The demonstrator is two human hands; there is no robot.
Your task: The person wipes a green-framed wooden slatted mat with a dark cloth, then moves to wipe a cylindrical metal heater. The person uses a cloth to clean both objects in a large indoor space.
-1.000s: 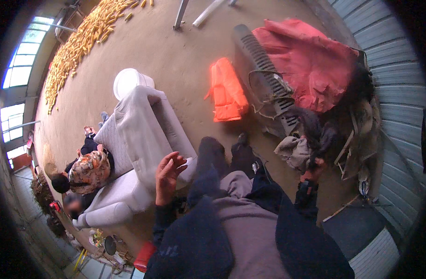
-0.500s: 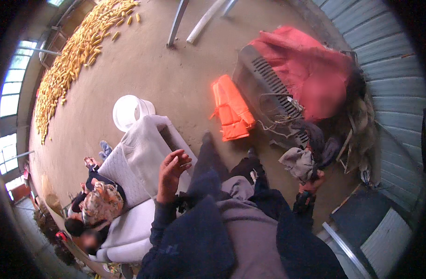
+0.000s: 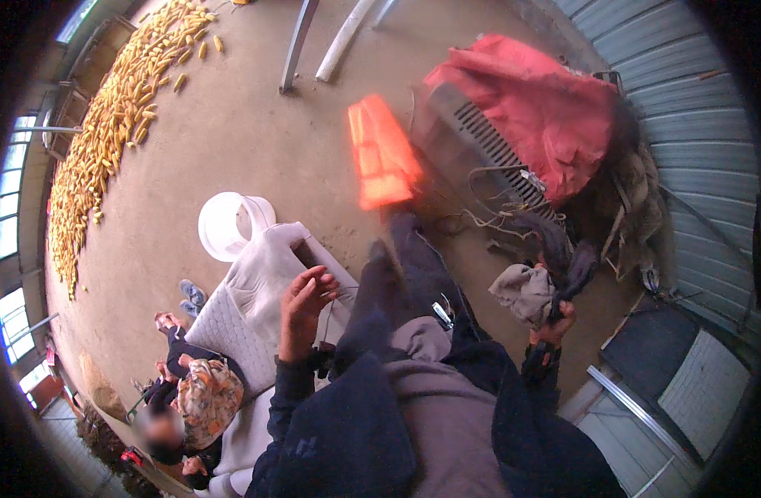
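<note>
My right hand point(image 3: 551, 329) is closed around a bunch of cloths, a light grey cloth point(image 3: 523, 294) hanging on its left and a dark cloth point(image 3: 576, 270) above it. Raised over the sofa, my left hand point(image 3: 302, 309) holds nothing, its fingers loosely bent and apart. An orange life vest point(image 3: 382, 153), smeared by motion, lies ahead of me, with the end of my outstretched leg point(image 3: 407, 236) at its lower edge. To the right of the vest is a dark slatted plastic piece point(image 3: 488, 141), partly under a red cover point(image 3: 538, 108).
A pale sofa point(image 3: 239, 332) stands at my left, where a person point(image 3: 208, 398) sits. Beyond it is a white bucket point(image 3: 223, 226). Corn cobs point(image 3: 107, 149) cover the far left floor. Cords point(image 3: 497, 217) tangle beside the slatted piece. Panels point(image 3: 650, 349) lie near the metal wall point(image 3: 696, 166).
The life vest has shifted forward and left, and my leg has stretched out toward it. Both hands keep nearly the same pose, the cloths still in the right. The seated person has leaned.
</note>
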